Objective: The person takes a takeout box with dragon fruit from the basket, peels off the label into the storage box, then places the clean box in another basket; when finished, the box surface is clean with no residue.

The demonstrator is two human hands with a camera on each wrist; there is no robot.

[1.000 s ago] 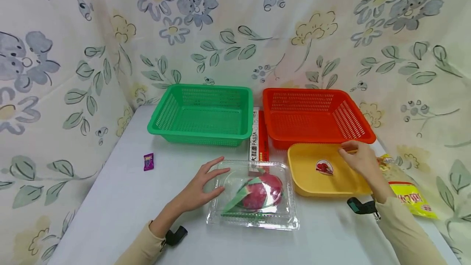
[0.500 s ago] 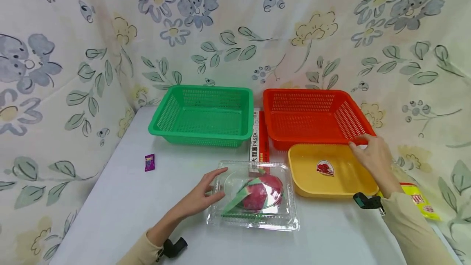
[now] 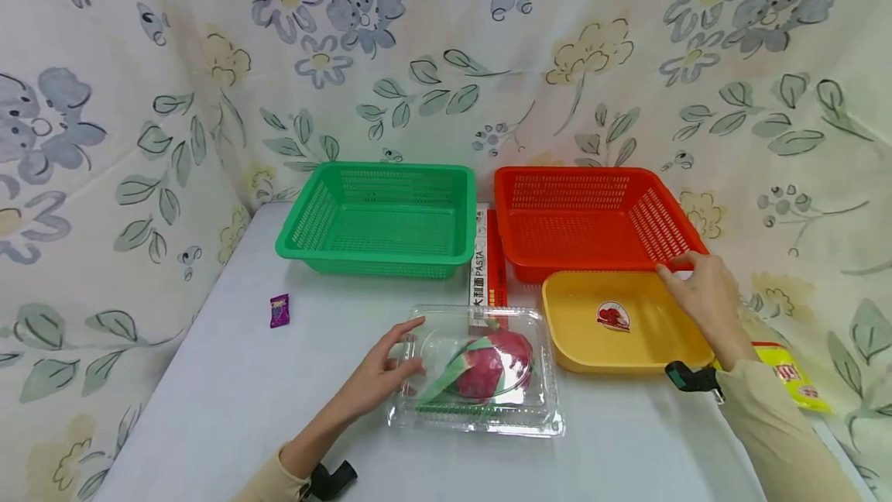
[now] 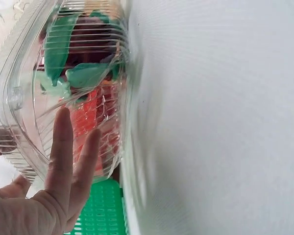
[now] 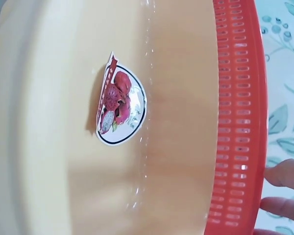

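Observation:
A clear plastic clamshell box (image 3: 478,370) sits in the middle of the table, with a red fruit (image 3: 491,366) with green leaves seen through it. My left hand (image 3: 382,370) is at its left side. In the left wrist view two outstretched fingers (image 4: 62,142) lie along the clear wall, and the thumb is partly hidden. My right hand (image 3: 704,297) is over the right end of a yellow tray (image 3: 648,347), which bears a dragon fruit sticker (image 5: 120,103). Its fingertips (image 5: 281,174) meet the rim of the red basket (image 5: 240,122); no curl round the rim shows.
A green basket (image 3: 390,223) stands at the back left. A pasta box (image 3: 488,277) reaches from between the baskets to the clamshell box. On the left lies a small purple packet (image 3: 279,311). A yellow bag (image 3: 790,378) at the right is partly covered by the right arm.
My right hand has moved right and a little up, from above the tray to the red basket's near corner. My left fingers have come closer together at the clamshell box. The view has shifted slightly.

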